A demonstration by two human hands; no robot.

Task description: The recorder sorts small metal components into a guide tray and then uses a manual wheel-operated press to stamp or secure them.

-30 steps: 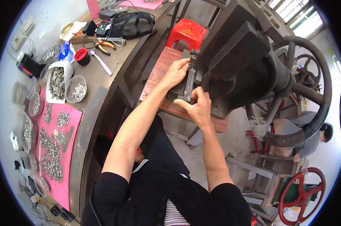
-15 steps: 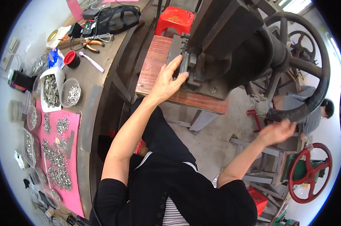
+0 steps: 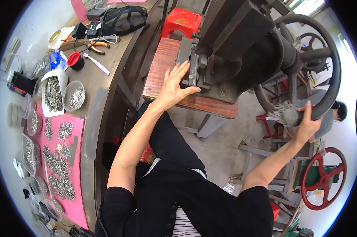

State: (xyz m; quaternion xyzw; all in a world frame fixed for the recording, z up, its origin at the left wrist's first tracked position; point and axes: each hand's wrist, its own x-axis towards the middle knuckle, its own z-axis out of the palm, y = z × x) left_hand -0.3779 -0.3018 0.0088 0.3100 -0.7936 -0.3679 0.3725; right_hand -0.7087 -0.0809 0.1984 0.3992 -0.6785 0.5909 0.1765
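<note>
Here, handwheel [image 3: 304, 51] rim-gripped, axle level.

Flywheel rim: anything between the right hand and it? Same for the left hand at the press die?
Nothing visible. The right hand grips the rag-wrapped patch of the flywheel rim. The left hand lies flat on the wooden press table, fingertips against the die block, with no gap.

Metal workshop: flywheel press [image 3: 241, 51], cluttered workbench [image 3: 95, 102].

Press frame [image 3: 241, 43] btwn hands; floor [image 3: 222, 146] open.
</note>
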